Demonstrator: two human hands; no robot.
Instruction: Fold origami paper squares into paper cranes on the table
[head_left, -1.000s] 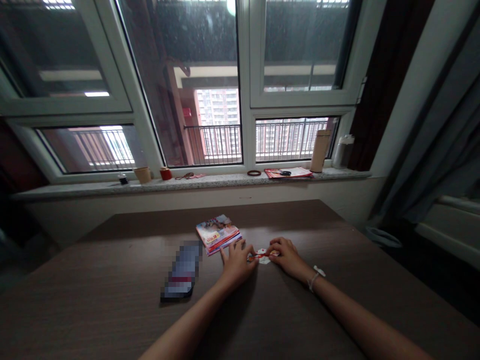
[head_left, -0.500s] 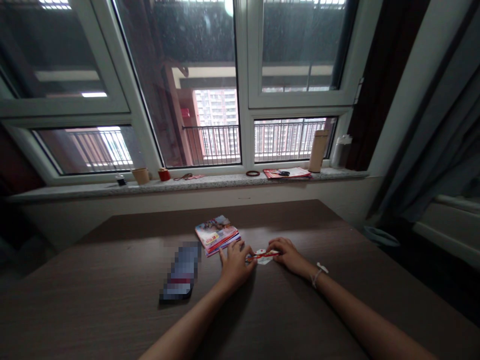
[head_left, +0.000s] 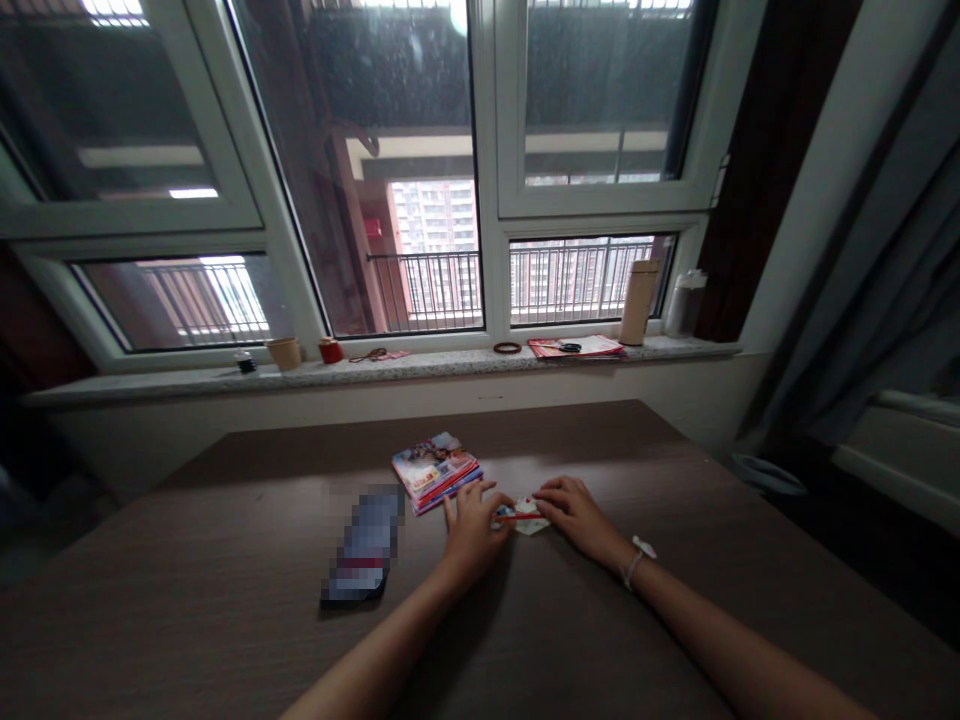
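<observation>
A small folded piece of red and white paper lies on the dark wooden table between my hands. My left hand rests beside its left end, fingers bent, thumb touching the paper. My right hand presses on its right end with fingers curled down over it. A white band sits on my right wrist.
A stack of colourful papers lies just beyond my left hand. A dark phone-like object lies to the left. The window sill holds a paper cup, a red pot, a flask and red booklets.
My right hand has slid a little left along the paper and flattened it. The left hand has hardly moved.
</observation>
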